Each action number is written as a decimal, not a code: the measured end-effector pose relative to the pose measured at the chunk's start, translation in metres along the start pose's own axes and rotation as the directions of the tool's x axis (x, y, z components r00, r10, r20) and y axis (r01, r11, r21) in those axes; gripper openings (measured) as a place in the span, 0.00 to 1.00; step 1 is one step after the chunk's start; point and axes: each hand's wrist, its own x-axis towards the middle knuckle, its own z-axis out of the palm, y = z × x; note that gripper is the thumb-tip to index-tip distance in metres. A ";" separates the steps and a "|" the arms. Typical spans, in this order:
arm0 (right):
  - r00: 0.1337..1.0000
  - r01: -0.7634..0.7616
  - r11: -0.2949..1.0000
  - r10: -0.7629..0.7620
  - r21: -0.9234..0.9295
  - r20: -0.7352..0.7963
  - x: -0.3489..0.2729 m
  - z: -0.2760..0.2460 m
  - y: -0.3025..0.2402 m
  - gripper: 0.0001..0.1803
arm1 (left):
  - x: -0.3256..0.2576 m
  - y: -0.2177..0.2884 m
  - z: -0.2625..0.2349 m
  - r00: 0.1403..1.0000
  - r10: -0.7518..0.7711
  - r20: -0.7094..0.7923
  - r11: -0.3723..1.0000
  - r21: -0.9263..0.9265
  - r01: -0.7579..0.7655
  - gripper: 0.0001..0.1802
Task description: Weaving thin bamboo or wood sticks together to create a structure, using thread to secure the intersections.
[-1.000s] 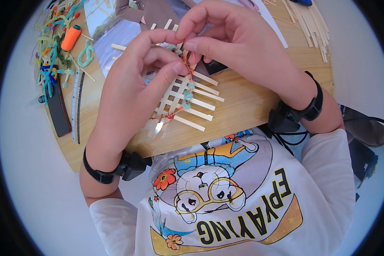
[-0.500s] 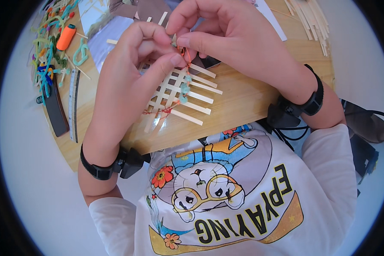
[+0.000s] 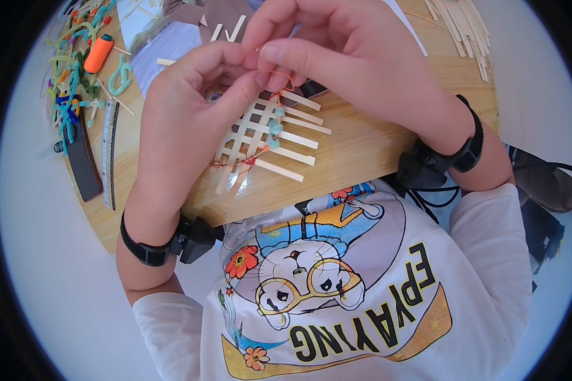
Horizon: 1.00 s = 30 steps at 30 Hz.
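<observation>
Left hand [image 3: 183,105] and right hand [image 3: 356,60], fingertips closed, pinch thread [image 3: 292,82] by lattice [image 3: 299,138], long slats [image 3: 283,171] pointing lower right.

"What's the room like around you?"

"In front of me is a table [image 3: 362,149] with a pale, honey-coloured wood-grain top, glossy enough to shine in places. Its edges bow in my view."

"And beyond it?"

"Bluish-white floor [image 3: 51,254], by the look of it, running down my left and up past the table's right side. Low on my right sits a dark shape [image 3: 543,238]; I can't tell what it is."

"The light?"

"Bright and cool."
</observation>
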 end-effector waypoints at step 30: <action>0.987 0.144 0.812 -0.158 -0.566 0.023 0.000 -0.010 -0.006 0.06 | 0.002 -0.004 0.000 0.999 0.033 0.007 0.996 -0.089 -0.032 0.11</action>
